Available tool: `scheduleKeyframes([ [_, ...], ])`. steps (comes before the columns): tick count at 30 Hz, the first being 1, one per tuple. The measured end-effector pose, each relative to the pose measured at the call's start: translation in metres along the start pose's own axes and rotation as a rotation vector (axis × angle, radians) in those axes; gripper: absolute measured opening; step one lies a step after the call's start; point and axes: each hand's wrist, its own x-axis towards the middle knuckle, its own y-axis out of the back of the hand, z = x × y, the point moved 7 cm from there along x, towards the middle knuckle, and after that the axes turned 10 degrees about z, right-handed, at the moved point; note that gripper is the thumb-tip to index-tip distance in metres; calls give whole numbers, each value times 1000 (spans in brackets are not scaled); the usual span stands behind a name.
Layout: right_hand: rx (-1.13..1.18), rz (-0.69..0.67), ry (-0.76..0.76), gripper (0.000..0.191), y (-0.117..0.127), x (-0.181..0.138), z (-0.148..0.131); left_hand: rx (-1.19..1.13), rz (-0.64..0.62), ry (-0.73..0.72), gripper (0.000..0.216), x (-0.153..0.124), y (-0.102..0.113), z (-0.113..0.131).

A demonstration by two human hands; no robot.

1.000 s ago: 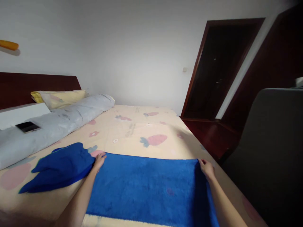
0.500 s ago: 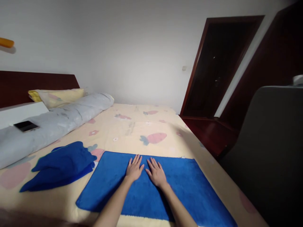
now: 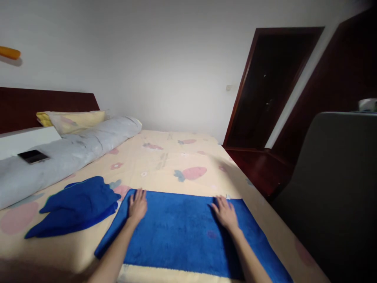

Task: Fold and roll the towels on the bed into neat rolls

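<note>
The bed (image 3: 163, 181) stands by the wall (image 3: 165, 67); left hand (image 3: 138, 206) and right hand (image 3: 226, 213), grip spread, now lie farther apart on the cloth (image 3: 179, 232).

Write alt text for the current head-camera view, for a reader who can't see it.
A person's left hand and right hand rest palm down near the far edge of a blue towel spread on a cream, pink-patterned bedsheet. A bunched second towel, also blue, lies to the left; beyond it, a phone rests on a gray bedding roll.
</note>
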Motion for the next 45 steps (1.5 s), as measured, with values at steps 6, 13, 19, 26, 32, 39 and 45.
scheduleKeyframes([
  [6,230,-123,337,53,-22,-8,-166,-232,-123,-219,52,0,-17,140],
  [13,33,-83,-22,62,-16,1,14,-97,-183,53,54,11,-18,-12],
  [19,-124,-9,-282,66,5,-10,118,13,-107,43,53,-1,3,-85],
  [26,156,60,262,57,6,-70,-129,-170,17,-249,55,-54,33,111],
  [32,195,-32,224,60,1,-118,-137,-235,-138,-189,55,-107,26,120],
  [39,-15,104,-48,70,11,-144,63,-18,-200,83,61,-130,35,-49],
  [45,-22,72,51,57,-5,-173,178,57,-231,145,63,-152,40,-111],
])
